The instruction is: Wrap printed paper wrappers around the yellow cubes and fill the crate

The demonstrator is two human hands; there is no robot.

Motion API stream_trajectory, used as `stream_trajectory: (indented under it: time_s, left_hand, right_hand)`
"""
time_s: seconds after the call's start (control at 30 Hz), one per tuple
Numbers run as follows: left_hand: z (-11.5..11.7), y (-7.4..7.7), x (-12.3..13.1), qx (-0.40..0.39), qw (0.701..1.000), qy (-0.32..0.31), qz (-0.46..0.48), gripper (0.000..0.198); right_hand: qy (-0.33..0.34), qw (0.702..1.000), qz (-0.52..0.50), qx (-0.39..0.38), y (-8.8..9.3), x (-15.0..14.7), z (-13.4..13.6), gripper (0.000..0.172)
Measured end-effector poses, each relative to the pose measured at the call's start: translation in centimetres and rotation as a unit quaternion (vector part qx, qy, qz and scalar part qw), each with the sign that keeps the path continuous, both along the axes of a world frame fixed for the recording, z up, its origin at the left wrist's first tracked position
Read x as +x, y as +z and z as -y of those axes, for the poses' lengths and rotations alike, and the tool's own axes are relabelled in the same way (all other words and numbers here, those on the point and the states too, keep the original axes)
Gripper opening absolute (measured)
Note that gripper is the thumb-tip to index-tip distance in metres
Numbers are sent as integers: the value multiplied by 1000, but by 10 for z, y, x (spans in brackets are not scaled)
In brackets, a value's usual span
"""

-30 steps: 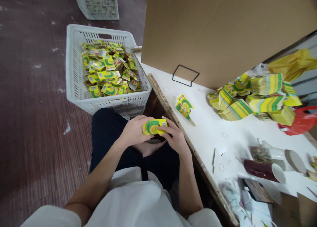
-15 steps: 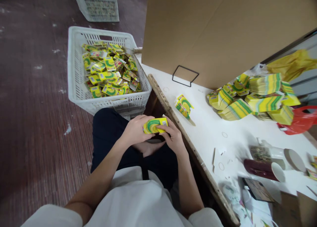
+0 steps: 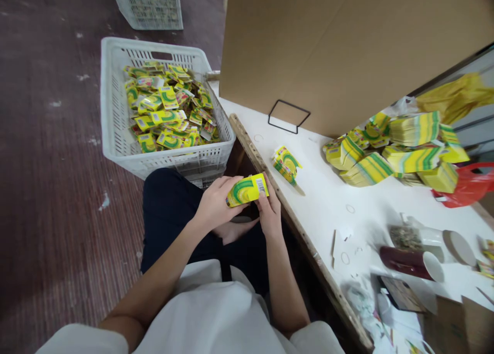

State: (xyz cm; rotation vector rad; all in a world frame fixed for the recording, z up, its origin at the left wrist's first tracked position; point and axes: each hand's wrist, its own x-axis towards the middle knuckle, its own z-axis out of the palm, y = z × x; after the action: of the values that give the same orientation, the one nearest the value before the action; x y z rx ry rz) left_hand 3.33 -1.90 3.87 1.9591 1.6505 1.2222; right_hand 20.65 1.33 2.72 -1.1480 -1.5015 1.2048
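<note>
Over my lap I hold a small yellow-and-green carton [image 3: 247, 189] with a barcode at its right end. My left hand [image 3: 214, 205] grips its left side, fingers curled round it. My right hand [image 3: 269, 212] pinches its right end from below. A small stack of the same flat cartons [image 3: 286, 164] lies on the white table [image 3: 328, 199] just right of my hands. Beyond my knee a white plastic crate [image 3: 116, 122] holds many folded cartons [image 3: 165, 107] in a loose heap.
Large piles of flat yellow-green cartons [image 3: 401, 151] sit at the table's far right beside a red bag [image 3: 473, 184]. A tall cardboard sheet [image 3: 339, 50] stands behind. A dark red cup [image 3: 411, 264] and clutter lie near the front right. Another crate [image 3: 148, 4] stands on the floor.
Both hands have lifted the carton slightly and tilted it, so the barcode end now faces up. My right fingers moved from over the top to the right end.
</note>
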Motion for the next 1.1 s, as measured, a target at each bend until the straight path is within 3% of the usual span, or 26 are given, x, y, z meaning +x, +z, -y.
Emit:
stream_trajectory:
  time_s: [0.17,0.3,0.37,0.43,0.47,0.53,0.6,0.7,0.87,0.93,1.1]
  left_hand:
    - [0,-8,4,-32,999,2,8,58]
    - [-4,-21,-6,-107,992,-35,56,57]
    - [-13,-22,-20,-123,987,-66,75,55]
    - [-26,-16,-37,-96,989,-26,108,63]
    - [-34,-11,-46,-66,987,30,142,72]
    - [-49,1,-60,13,969,144,201,108]
    - [-57,9,-64,41,954,181,235,127]
    - [-51,2,-52,-9,955,129,268,107]
    - [-24,-43,-22,-172,937,47,299,72]
    - [-18,-54,-15,-206,932,28,299,64]
    - [-16,-49,-3,-212,925,-29,316,60]
  right_hand:
    - [-67,994,80,18,-5,-5,-4,53]
    - [30,995,90,-10,-6,9,-10,52]
    - [42,996,83,-15,-2,24,-15,56]
    - [-15,995,101,3,3,43,-23,54]
    - [-57,990,124,22,6,52,-30,50]
    - [-153,967,188,74,9,70,-46,39]
    - [-224,938,240,112,8,84,-66,33]
    - [-271,915,276,113,-3,95,-96,31]
    - [-274,905,311,99,-29,94,-121,22]
    - [-273,905,310,103,-33,92,-121,21]
    - [-273,917,269,112,-20,89,-111,25]
